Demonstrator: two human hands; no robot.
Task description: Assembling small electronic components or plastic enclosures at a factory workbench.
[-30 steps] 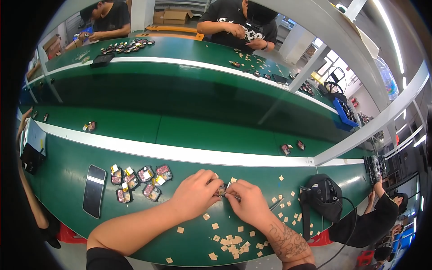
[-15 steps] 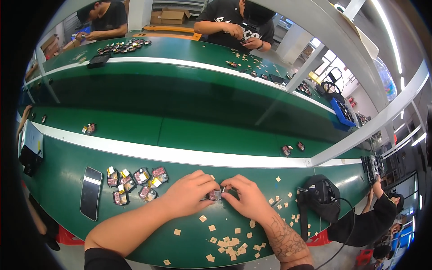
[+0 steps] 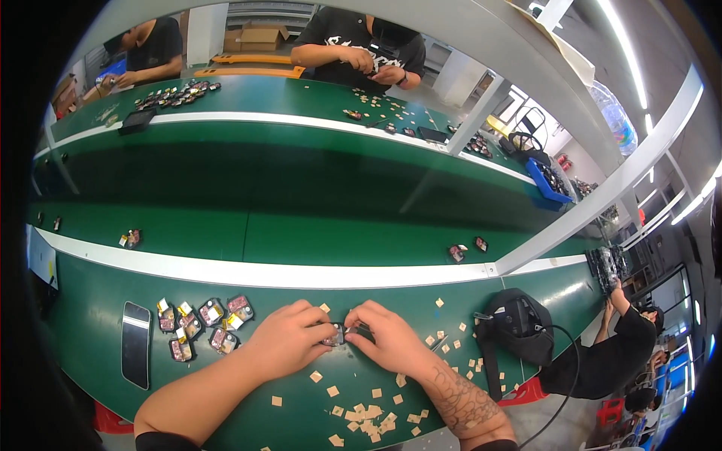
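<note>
Between my hands is a small electronic module (image 3: 335, 338) in a dark rounded case, partly covered by fingers. My left hand (image 3: 293, 334) is closed around its left side, fingers curled over it. At its right edge, the thumb and forefinger of my right hand (image 3: 385, 337) pinch together; any smaller piece between them is too small to make out. Several similar modules (image 3: 212, 312) with yellow tabs lie left of my left forearm. Small tan squares (image 3: 368, 413) are scattered on the green table between my forearms, with more to the right of my right hand.
A black phone (image 3: 136, 346) lies at the left. A black bag (image 3: 519, 323) with a cable stands at the right, near a thin metal tool (image 3: 439, 343). Beyond a white rail (image 3: 256, 275) runs a green belt (image 3: 331, 233) carrying modules. Co-workers sit across and to the right.
The view has shifted, so the table scene sits further left and lower. My right fingertips have come closer to the module's edge. My left hand keeps its hold.
</note>
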